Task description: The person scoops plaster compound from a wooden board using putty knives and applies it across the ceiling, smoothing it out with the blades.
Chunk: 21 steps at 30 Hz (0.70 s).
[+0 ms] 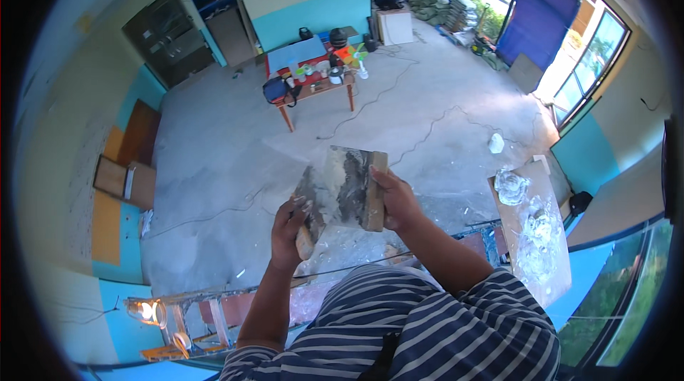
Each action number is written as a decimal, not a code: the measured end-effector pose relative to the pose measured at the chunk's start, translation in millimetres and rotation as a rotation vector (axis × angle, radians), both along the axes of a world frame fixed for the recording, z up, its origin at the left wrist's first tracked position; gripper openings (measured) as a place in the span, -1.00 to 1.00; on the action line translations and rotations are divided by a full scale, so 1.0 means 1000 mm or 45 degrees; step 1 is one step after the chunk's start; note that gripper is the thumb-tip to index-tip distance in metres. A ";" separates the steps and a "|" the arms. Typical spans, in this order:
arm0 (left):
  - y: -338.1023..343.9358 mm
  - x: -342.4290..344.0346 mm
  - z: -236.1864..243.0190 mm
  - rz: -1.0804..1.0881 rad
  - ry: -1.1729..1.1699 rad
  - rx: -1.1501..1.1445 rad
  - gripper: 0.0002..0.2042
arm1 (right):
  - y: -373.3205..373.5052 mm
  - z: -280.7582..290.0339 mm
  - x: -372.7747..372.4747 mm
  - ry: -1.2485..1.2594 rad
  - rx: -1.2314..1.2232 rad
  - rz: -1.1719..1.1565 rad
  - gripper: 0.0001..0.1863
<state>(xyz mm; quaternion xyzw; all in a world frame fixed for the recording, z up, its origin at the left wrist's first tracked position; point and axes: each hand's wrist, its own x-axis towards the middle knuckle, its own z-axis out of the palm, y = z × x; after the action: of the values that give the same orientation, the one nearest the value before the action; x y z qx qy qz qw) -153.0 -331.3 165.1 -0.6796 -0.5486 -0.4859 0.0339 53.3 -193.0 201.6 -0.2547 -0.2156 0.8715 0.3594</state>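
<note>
My right hand (400,201) is closed around the wooden grip of a wide putty scraper (350,185). Its flat blade is smeared with pale and dark plaster and points left. My left hand (288,228) grips a second putty scraper (308,199), tilted and seen nearly edge-on, its wooden grip low beside my fingers. The two blades come together in front of me, the left one close against or touching the right; I cannot tell which. Whitish putty coats the area between them, and some clings to my left fingers.
A board (552,238) with wet white putty and crumpled clear plastic lies at my right. Below me runs a scaffold or ladder frame (221,317) with a lit lamp (149,311). Cables (420,140) cross the floor. A cluttered table (324,91) stands farther off; stacked sacks (456,12) lie by the windows.
</note>
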 end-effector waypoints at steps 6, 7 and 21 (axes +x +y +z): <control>0.002 -0.015 -0.005 0.080 0.022 -0.160 -0.60 | 0.006 0.007 0.004 0.032 0.087 -0.060 -0.60; 0.001 -0.018 -0.005 0.104 0.034 -0.214 -0.60 | 0.007 0.008 0.007 0.018 0.105 -0.102 -0.60; 0.050 -0.040 -0.031 -0.290 -2.089 -0.729 -0.59 | 0.026 -0.029 0.038 -0.019 -0.181 0.197 -0.61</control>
<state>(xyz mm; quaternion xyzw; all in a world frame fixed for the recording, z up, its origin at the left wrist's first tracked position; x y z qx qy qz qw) -193.2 -281.1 134.5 -0.1485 -0.4295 -0.6655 -0.5921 90.9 -166.5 172.6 -0.2688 -0.1749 0.9078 0.2703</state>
